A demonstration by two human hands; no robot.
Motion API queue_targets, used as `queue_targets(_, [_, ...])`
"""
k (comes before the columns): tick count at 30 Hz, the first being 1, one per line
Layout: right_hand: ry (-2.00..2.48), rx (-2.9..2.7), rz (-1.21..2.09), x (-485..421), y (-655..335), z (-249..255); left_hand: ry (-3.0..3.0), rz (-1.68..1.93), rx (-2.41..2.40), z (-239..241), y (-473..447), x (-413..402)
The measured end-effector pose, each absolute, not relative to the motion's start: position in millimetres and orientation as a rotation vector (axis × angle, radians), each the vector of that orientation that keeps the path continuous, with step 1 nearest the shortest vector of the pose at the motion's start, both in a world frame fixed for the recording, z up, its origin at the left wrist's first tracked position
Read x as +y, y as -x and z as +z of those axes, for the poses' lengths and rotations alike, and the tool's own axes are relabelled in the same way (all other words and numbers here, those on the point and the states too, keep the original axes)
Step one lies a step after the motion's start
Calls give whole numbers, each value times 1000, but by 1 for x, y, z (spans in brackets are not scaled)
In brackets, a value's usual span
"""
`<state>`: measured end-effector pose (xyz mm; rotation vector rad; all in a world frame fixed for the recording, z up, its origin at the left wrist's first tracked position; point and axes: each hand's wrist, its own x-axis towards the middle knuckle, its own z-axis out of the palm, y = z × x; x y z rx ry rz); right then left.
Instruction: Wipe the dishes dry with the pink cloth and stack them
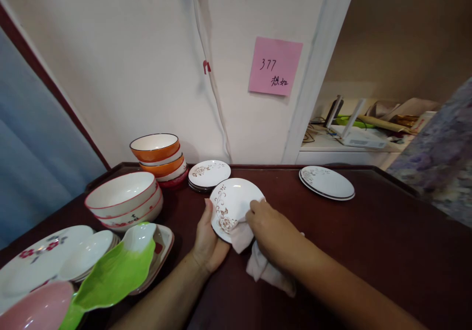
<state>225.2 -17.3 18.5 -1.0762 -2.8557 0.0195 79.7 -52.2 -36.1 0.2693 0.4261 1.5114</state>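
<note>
A small white plate [236, 192] with a brown floral pattern is tilted up above the dark table. My left hand [208, 244] grips it at its lower left edge, the thumb on the rim and the fingers underneath. My right hand [271, 231] is closed on a whitish cloth [267, 266], pressing part of it against the plate's right side; the rest hangs below the hand. Behind the held plate stands a stack of similar small plates [209, 173]. Farther right lie a couple of stacked plates [326, 182] of the same pattern.
On the left stand orange bowls [157, 148], white red-rimmed bowls [121, 197], a green leaf-shaped dish [118, 271], small white dishes [88, 256], a large floral plate [29, 258] and a pink bowl [40, 305]. A cable [217, 94] runs down the wall behind the table [368, 251].
</note>
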Motion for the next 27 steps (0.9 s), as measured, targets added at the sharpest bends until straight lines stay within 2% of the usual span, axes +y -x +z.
queue_targets(5, [536,-2671,413,-28,-211,-3,-213,1281,449,-27,-79,-59])
queue_targets(8, [337,-2420,395,-20,-206,-14,-206,1208,450,-26,-80,-62])
queue_targets(11, [394,-2349,170,-4,-210,-12,-251,1228,457,-26,-84,-63])
queue_targets(15, [785,-2430,-111,15,-227,5,-313,1312,438,-27,-89,-60])
queue_targets(19, [1183,-2652,-140,8,-236,15,-291,1369,429,-28,-88,-58])
queue_targets(23, [960,-2933,85,-17,-228,11,-279,1377,461,-29,-85,-58])
queue_targets(27, [609,-2821,258,-28,-214,1,-250,1146,459,-29,-82,-61])
